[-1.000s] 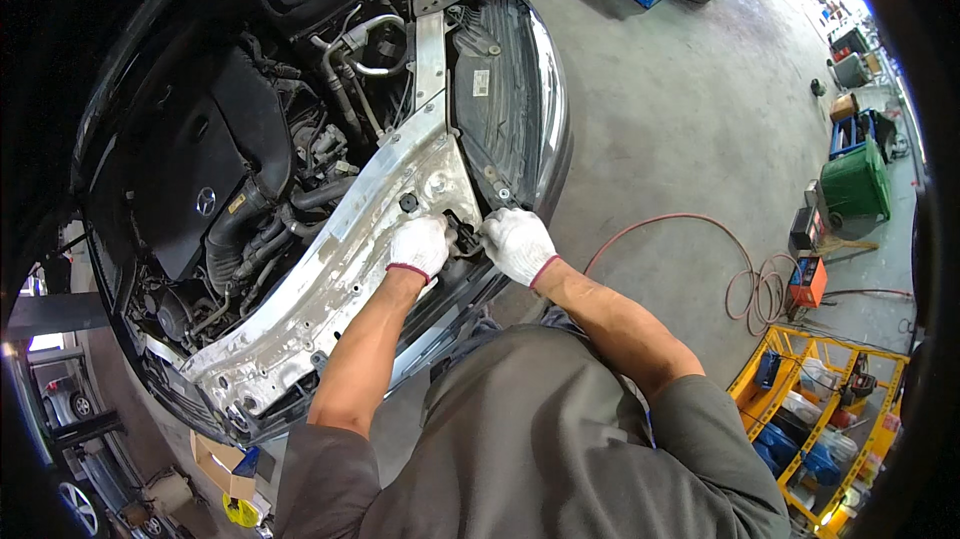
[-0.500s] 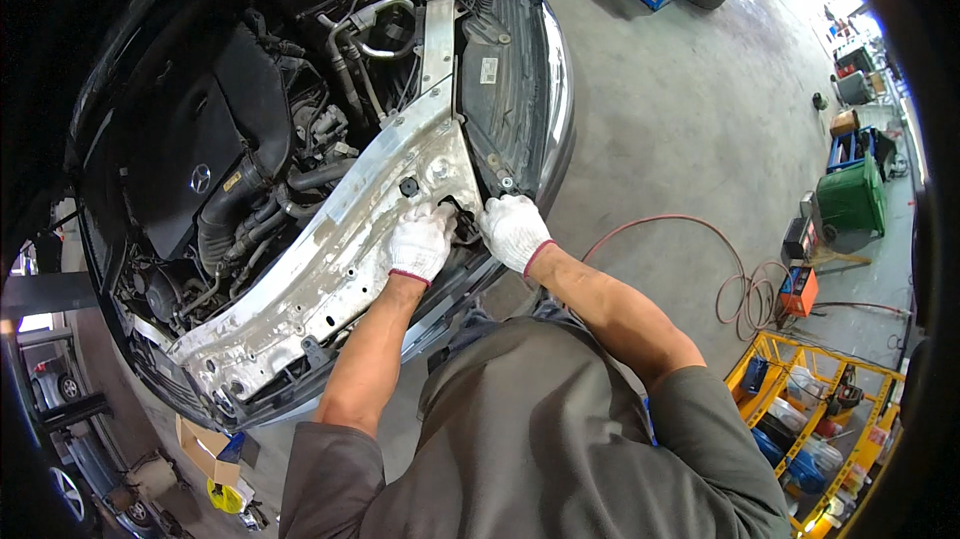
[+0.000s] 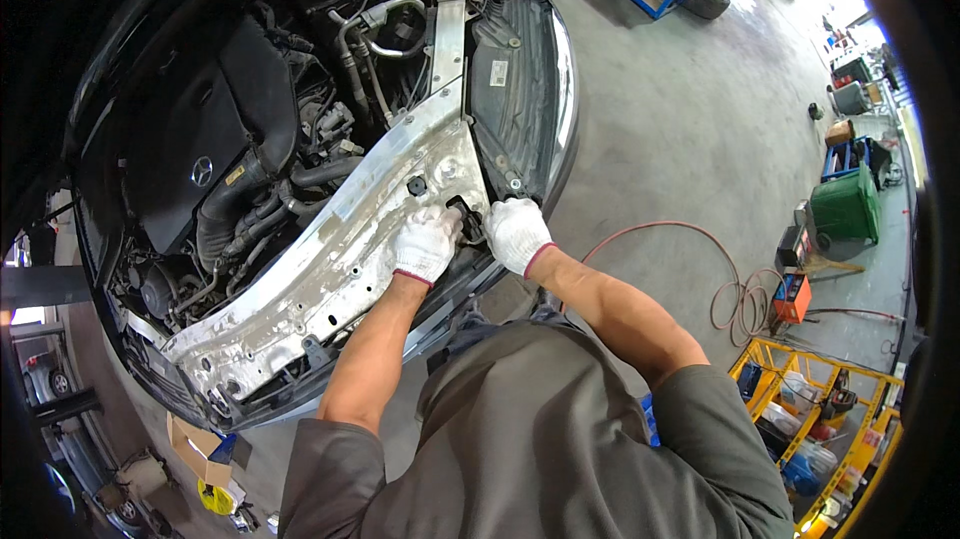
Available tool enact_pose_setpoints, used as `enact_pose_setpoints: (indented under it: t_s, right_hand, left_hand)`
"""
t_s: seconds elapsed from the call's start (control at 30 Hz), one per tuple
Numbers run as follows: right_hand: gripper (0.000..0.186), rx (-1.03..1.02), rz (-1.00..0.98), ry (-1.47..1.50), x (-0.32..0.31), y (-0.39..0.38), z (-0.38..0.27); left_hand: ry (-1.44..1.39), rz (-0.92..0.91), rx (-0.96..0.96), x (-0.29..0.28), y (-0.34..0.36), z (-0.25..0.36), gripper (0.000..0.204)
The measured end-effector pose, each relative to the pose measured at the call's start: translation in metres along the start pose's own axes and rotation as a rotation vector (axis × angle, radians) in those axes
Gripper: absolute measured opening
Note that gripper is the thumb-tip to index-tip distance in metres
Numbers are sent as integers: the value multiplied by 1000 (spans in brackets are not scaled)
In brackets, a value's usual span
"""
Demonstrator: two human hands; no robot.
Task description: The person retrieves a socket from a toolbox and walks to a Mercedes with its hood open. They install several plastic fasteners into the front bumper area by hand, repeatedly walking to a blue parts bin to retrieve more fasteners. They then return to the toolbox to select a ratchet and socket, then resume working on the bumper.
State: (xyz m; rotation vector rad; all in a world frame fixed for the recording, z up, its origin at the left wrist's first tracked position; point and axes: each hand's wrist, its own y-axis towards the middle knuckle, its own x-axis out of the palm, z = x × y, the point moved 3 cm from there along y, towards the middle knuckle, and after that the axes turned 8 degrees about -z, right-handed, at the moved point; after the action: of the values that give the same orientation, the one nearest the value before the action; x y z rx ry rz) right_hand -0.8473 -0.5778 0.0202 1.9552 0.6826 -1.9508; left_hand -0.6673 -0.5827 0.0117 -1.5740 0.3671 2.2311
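Observation:
Both my hands wear white knit gloves with red cuffs and work at the front of a car whose bonnet is up. My left hand [image 3: 427, 242], fingers curled, presses against the worn silver front crossmember [image 3: 300, 284], beside a black bonnet latch [image 3: 463, 214] in its opening. Just right of the latch, my right hand [image 3: 517, 233] is closed at the crossmember's edge, below the headlight housing [image 3: 500, 89]. The fingertips of both hands point away from me, and what they grip is hidden.
Beyond the crossmember lies the engine bay with a black engine cover [image 3: 200, 129]. A red hose [image 3: 690, 224] curls over the floor at right, near an orange box [image 3: 793, 299], a green bin [image 3: 848, 207] and a yellow parts trolley [image 3: 800, 364]. A cardboard box [image 3: 197, 449] stands at lower left.
My left hand has shifted slightly down from the latch, leaving more of its black part showing. My right hand stays at nearly the same place on the edge. The view has shifted a little.

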Motion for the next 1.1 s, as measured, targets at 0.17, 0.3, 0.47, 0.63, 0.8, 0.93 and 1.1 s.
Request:
enact_pose_setpoints:
  t_s: [0.17,0.3,0.47,0.63,0.8,0.93,1.1]
  right_hand:
    - [12,55,-19,-74,-9,1,-9]
    - [11,58,0,28,-3,-1,3]
    - [12,13,10,50,-7,-5,5]
    - [14,-41,-58,-91,-8,-2,5]
    - [13,-10,-68,-194,-7,4,-7]
    - [17,101,-237,-180,-10,14,-17]
    - [20,214,-366,-158,-13,14,-26]
  left_hand:
    - [21,146,43,5,-11,1,19]
    - [-16,88,20,4,-10,4,23]
    - [-1,69,-36,6,-12,2,23]
    - [-48,93,-106,8,-10,0,20]
    - [-125,129,-160,6,-7,2,19]
    - [-83,226,-134,3,-9,3,18]
    - [59,237,-92,7,-8,3,18]
